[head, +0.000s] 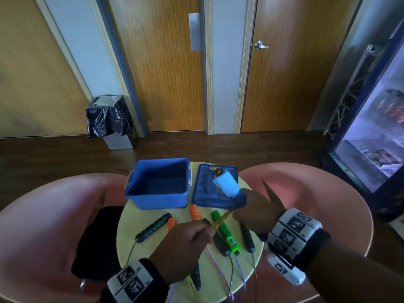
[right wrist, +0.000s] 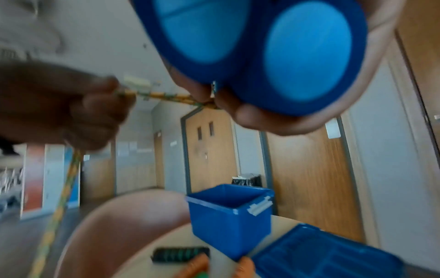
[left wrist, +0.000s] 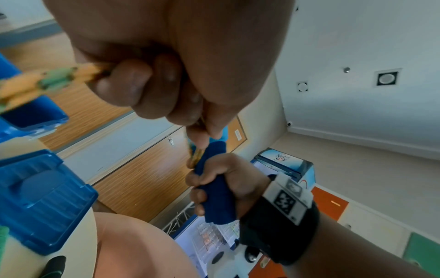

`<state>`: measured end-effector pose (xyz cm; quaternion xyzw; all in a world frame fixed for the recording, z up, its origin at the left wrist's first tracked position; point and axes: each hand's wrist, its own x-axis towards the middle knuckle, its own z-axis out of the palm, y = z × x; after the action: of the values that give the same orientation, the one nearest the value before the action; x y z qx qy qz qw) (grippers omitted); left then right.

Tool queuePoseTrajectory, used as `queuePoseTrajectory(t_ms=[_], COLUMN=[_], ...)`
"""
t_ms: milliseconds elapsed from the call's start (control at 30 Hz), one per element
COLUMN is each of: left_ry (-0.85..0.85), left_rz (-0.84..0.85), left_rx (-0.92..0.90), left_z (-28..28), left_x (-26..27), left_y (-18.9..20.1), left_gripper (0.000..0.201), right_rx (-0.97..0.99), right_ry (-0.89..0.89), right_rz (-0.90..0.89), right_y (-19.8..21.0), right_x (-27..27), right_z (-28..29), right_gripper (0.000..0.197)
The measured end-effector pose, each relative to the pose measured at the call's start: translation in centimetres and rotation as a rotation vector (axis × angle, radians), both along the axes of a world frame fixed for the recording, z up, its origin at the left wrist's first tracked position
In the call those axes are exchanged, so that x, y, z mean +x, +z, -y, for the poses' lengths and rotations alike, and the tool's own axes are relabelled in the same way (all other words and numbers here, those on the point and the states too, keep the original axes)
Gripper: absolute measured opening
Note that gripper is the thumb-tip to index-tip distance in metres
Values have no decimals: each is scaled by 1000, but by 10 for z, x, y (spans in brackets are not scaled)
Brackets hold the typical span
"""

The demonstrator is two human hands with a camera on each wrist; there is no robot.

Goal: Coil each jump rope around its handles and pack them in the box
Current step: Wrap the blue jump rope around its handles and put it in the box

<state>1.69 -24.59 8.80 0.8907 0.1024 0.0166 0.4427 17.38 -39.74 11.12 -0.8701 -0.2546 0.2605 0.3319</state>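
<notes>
Right hand grips two blue handles together, just beside the box lid. Left hand pinches the yellow-green rope — taut between both hands, above the bench.

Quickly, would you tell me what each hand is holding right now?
Left hand: pinching the yellow-green rope.
Right hand: gripping both blue handles.

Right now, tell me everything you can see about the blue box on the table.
The blue box is a rectangular tub that looks like plastic, open at the top, with pale latches on both short sides. It stands upright at the far side of the round yellow table. Its inside looks empty. Its blue lid lies flat beside it, to the right. Neither hand touches the box.
</notes>
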Motion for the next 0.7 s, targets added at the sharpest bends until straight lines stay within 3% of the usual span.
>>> queuePoseTrajectory(t_ms=[133,333,533,700], left_ry=[-54,-201,-316,-293], left_rz=[-17,1,110,58], left_rx=[101,445,726,634], left_z=[16,24,10,-12], left_x=[0,-2,22,50], left_y=[13,44,60,68], left_gripper=[34,31,42,35], right_rx=[-336,-593,-652,-567], right_ry=[52,168,425,652], right_rz=[301,565,660,783], right_y=[-11,-24,-31,-16], right_x=[17,23,-11,-50], right_z=[10,18,20,33], right_gripper=[21,30,22,32])
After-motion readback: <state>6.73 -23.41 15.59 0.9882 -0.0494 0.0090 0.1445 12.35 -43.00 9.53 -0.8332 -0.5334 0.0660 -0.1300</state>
